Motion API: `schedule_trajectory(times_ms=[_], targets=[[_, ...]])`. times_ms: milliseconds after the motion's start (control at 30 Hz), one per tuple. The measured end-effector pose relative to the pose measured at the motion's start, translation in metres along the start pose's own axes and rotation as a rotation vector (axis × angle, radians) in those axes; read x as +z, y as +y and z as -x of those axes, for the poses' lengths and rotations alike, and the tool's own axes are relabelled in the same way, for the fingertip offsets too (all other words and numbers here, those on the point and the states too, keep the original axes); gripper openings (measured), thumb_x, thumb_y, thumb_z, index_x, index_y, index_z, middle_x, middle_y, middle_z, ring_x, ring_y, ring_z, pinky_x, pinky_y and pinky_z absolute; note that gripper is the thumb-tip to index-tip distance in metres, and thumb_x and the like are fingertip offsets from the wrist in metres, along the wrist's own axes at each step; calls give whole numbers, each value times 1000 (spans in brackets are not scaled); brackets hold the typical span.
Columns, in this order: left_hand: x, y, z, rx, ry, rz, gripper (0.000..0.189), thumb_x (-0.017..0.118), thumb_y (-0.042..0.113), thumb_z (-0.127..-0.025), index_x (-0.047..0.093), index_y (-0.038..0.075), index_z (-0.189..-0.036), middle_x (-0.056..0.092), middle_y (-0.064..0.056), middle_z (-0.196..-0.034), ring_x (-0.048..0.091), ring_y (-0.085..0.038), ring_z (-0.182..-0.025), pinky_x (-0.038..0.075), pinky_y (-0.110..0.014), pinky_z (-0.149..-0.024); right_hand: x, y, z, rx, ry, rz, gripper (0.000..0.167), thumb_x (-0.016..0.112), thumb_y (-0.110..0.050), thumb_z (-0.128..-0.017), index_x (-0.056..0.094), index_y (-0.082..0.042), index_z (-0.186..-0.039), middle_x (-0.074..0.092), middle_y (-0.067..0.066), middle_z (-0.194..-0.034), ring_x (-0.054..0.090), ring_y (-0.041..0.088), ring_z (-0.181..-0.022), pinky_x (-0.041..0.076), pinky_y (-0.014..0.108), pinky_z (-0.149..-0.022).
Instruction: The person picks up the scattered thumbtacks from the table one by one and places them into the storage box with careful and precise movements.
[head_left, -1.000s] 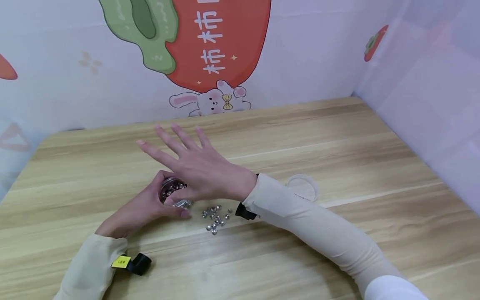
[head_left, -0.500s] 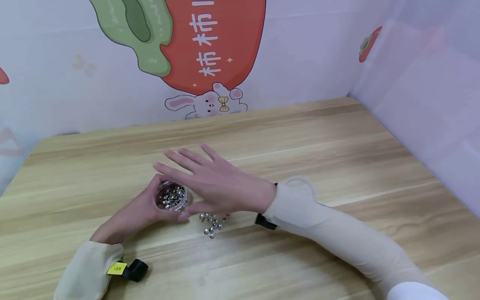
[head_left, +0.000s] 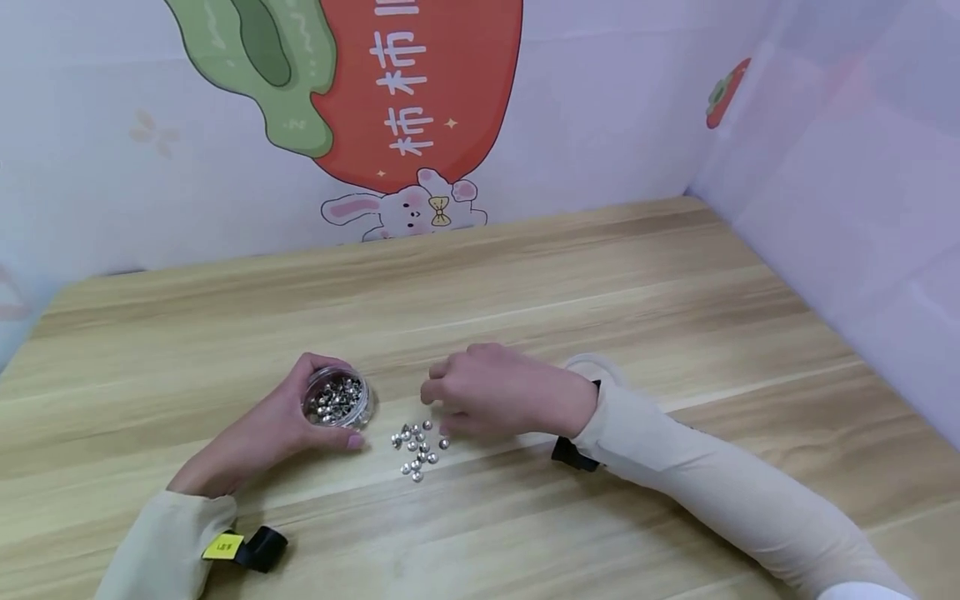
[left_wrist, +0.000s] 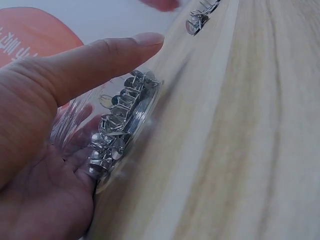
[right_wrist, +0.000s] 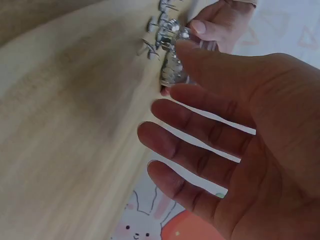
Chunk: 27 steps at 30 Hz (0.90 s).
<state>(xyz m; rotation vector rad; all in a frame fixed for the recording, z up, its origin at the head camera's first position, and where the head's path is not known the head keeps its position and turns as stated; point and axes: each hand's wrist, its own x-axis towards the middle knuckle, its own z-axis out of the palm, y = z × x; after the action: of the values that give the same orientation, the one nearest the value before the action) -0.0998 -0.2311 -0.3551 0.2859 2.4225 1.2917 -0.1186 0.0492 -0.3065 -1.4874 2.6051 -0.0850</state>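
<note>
In the head view, my left hand (head_left: 273,425) holds a clear round plastic jar (head_left: 366,410) on the table, thumb on the near side and fingers around the far side. Silver thumbtacks (head_left: 333,402) lie inside it; the left wrist view shows these tacks (left_wrist: 117,117) through the clear wall. To the jar's right, several loose thumbtacks (head_left: 423,447) are scattered on the wood. My right hand (head_left: 502,392) hovers just beyond and right of them. From the right wrist view, its fingers (right_wrist: 195,120) are loosely bent and apart from the thumb, with nothing held.
A clear round lid (head_left: 588,361) lies on the wooden table (head_left: 525,283), partly hidden by the right sleeve. Printed cloth walls (head_left: 615,100) rise behind the table and on its right. A black wrist strap (head_left: 264,550) hangs beside the left sleeve.
My right hand has moved right and toward me from above the jar to beside the loose tacks, its spread fingers now bent. The left hand keeps holding the jar.
</note>
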Motion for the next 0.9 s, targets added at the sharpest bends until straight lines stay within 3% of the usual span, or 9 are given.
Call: schedule_trajectory(times_ms=[100,200,433,600,733,900], targets=[[0,-1,2,13,4,4,87,87,34,-69,31,18,-133,45,-6,-135,41,-30,-131,29,-60,-109,6,-2,-3,-10,-26,-17,7,67,-26,-92,69,-20,-95,63,-10,-83,54,6,-67,46,23,-63],[0,-1,2,20,6,8,86,87,34,-69,32,19,-133,46,-6,-135,41,-30,-131,29,-59,-110,11,-4,-5,-9,-34,-11,8,64,-22,-94,68,-22,-87,64,-13,-81,54,3,-67,45,21,-61],[0,-3,1,10,-2,16,85,87,35,-69,32,20,-133,46,-5,-134,42,-29,-130,30,-55,-109,13,-6,-7,-19,-25,-9,10,62,-18,-95,69,-21,-88,66,-12,-81,55,2,-67,46,18,-62],[-3,-3,2,-6,9,0,86,88,37,-67,32,23,-132,46,-1,-133,42,-26,-129,30,-51,-108,-1,-1,-4,-16,83,-28,13,61,-10,-94,67,-19,-86,60,-10,-78,52,7,-70,45,19,-65],[-3,-3,1,-3,2,11,87,88,35,-68,32,21,-133,45,-2,-134,42,-27,-129,29,-51,-108,-10,1,-3,-4,136,-30,10,62,-13,-95,69,-18,-91,61,-9,-81,52,6,-73,46,21,-67],[0,-3,-1,-12,-4,24,87,88,36,-67,32,22,-132,46,-4,-134,43,-27,-128,31,-50,-108,-15,-11,-24,-20,124,-14,11,61,-16,-96,71,-19,-96,65,-9,-86,54,7,-75,47,20,-70]])
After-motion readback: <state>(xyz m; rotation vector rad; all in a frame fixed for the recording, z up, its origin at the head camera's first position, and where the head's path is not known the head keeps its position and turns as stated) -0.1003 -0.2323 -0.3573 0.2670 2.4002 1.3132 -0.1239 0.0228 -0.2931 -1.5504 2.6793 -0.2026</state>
